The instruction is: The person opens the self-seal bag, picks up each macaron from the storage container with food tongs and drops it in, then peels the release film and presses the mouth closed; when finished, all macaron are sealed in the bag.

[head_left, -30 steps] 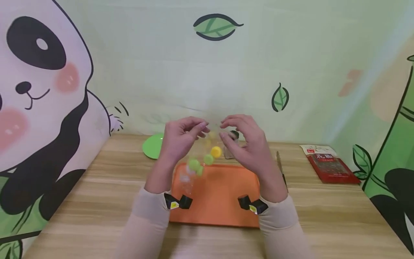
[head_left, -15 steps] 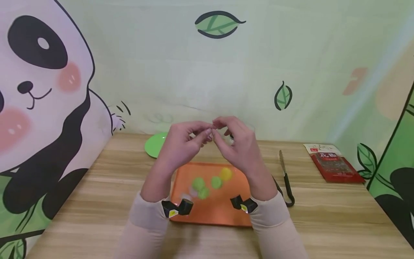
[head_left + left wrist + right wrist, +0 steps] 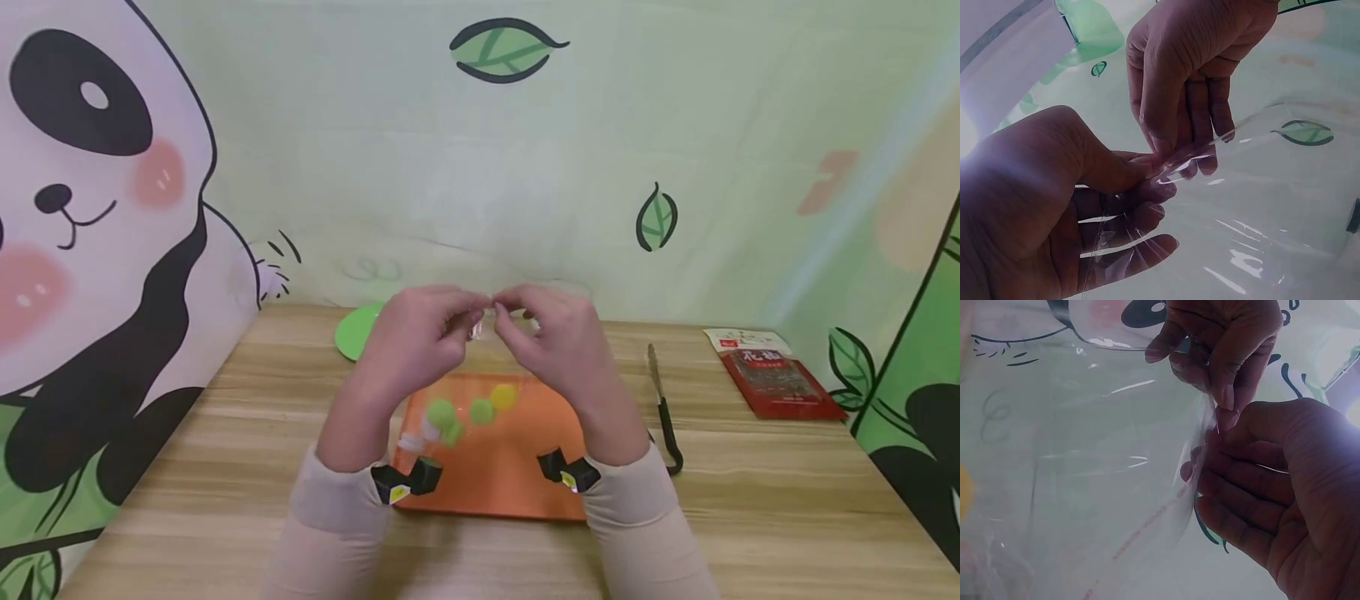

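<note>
A clear plastic bag [image 3: 1097,456] hangs from both hands, with a thin red printed line near its edge in the right wrist view. In the head view, small round green pieces [image 3: 440,413], a yellow round piece [image 3: 503,396] and whitish bits show through the film, low in the bag; their kind is unclear. My left hand [image 3: 420,333] pinches the bag's top edge between thumb and index finger, the other fingers behind the film in the left wrist view. My right hand [image 3: 555,333] pinches the same edge, fingertips meeting the left ones.
Below the bag lies an orange tray [image 3: 517,479] on the wooden table. A green plate [image 3: 356,335] is behind the left hand, partly hidden. Black-handled tongs [image 3: 665,425] lie right of the tray. Farther right is a red packet [image 3: 780,379]. A printed cloth wall closes the back.
The hands, apart one second ago, have come together at the bag's edge. The coloured pieces sank, then swung slightly left and up. The dark-topped jar behind the right hand is now mostly hidden.
</note>
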Tool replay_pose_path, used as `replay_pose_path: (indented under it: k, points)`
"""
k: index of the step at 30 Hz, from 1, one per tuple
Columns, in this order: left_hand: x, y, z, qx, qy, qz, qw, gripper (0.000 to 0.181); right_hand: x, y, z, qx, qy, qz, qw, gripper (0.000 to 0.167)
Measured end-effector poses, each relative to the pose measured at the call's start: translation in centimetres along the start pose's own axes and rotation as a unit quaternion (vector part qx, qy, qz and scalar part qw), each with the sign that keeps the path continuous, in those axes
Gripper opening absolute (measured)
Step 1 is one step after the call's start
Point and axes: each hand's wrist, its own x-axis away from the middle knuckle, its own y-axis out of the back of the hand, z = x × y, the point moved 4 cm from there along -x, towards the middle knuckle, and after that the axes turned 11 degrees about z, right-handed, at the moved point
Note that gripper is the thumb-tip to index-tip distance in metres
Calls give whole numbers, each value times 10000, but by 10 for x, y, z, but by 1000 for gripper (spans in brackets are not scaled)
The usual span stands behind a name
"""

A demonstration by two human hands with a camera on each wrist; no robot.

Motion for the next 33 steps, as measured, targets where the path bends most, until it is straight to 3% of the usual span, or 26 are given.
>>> replay_pose_path:
  k: [13,33]
  points:
    - [0,-2,-3,-33,191,148,9997,21,1,-5,3,588,-175,-92,9981,5]
    - [0,0,3,213,491,24,9986,19,0,-3,-1,253,-752,-620,9949,5]
